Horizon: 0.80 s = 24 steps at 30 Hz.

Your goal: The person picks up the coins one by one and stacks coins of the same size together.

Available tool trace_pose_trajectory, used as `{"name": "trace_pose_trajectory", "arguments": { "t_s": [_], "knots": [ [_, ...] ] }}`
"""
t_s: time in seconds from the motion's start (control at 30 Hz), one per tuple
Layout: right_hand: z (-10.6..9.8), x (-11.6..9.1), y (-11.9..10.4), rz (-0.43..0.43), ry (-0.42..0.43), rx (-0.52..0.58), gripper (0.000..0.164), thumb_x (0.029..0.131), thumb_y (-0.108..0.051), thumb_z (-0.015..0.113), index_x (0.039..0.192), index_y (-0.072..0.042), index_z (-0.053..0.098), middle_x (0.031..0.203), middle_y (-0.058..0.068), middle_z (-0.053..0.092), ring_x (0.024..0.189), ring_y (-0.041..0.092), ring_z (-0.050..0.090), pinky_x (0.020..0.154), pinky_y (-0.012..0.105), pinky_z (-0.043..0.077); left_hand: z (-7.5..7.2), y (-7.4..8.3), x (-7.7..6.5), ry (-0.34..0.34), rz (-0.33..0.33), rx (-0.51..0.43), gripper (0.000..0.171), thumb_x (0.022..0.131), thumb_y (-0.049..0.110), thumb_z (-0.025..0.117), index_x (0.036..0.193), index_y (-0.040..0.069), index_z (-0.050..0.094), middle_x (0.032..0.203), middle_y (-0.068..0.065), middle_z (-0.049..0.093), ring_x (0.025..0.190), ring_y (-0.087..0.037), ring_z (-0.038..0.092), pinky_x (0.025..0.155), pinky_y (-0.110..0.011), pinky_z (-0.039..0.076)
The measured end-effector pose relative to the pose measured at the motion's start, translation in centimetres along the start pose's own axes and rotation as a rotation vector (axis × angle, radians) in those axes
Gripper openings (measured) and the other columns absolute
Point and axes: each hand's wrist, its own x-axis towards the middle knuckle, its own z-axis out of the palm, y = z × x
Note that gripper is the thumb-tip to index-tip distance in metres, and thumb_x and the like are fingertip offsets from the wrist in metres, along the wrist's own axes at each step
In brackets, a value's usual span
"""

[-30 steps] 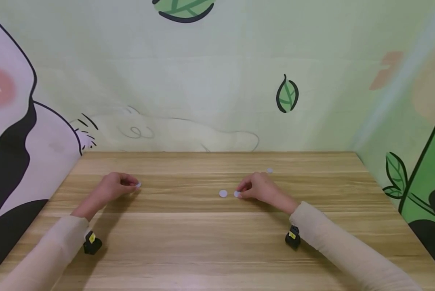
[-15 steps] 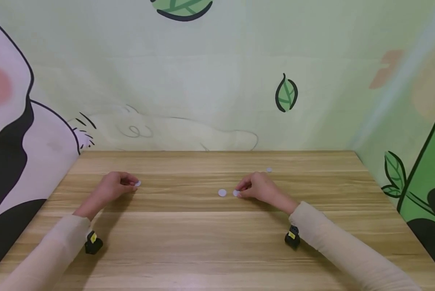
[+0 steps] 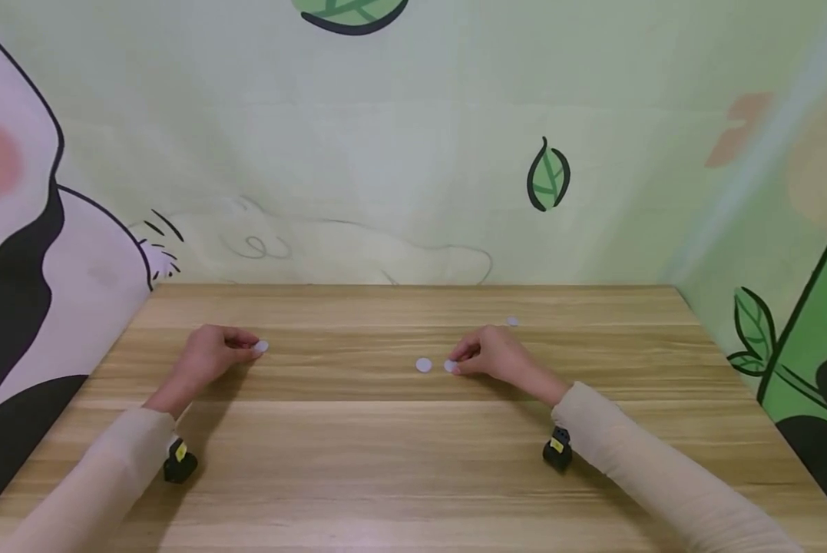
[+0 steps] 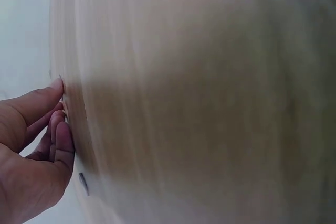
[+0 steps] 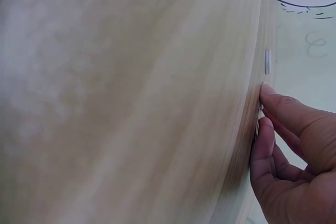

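Head view: both hands point(image 3: 209, 355) point(image 3: 492, 355) pinch a pale disc point(image 3: 262, 346) point(image 3: 449, 366) each at a wooden table point(image 3: 378, 468).

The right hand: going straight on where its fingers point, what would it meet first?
Beyond the disc it touches, the right hand would probably meet the next white disc on the table, though hand height is unclear.

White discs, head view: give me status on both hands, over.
Left hand pinches one white disc. Right hand pinches second disc. Third disc loose between hands, fourth disc beyond right hand. No obstruction seen.
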Motion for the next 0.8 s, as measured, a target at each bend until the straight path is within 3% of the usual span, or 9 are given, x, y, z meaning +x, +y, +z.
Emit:
{"name": "trace_pose_trajectory", "arguments": {
  "t_s": [0.2, 0.8],
  "knots": [
    [-0.17, -0.20, 0.06, 0.010, 0.003, 0.001, 0.013, 0.086, -0.018, 0.083, 0.096, -0.011, 0.081, 0.090, -0.003, 0.076, 0.081, 0.009, 0.065, 0.075, 0.027, 0.052, 0.14, 0.47, 0.33, 0.017, -0.016, 0.008, 0.031, 0.089, 0.024, 0.081, 0.105, -0.003, 0.077, 0.100, -0.016, 0.077, 0.098, -0.027, 0.066, 0.079, -0.032, 0.049],
    [0.11, -0.07, -0.19, 0.019, 0.012, 0.031, 0.012, 0.085, -0.015, 0.084, 0.096, -0.009, 0.081, 0.090, -0.001, 0.077, 0.080, 0.008, 0.065, 0.075, 0.027, 0.052, -0.06, 0.48, 0.46, -0.011, -0.029, 0.052, 0.028, 0.089, 0.026, 0.081, 0.096, 0.000, 0.078, 0.090, -0.009, 0.076, 0.081, -0.020, 0.061, 0.069, -0.030, 0.047]
  ]
}}
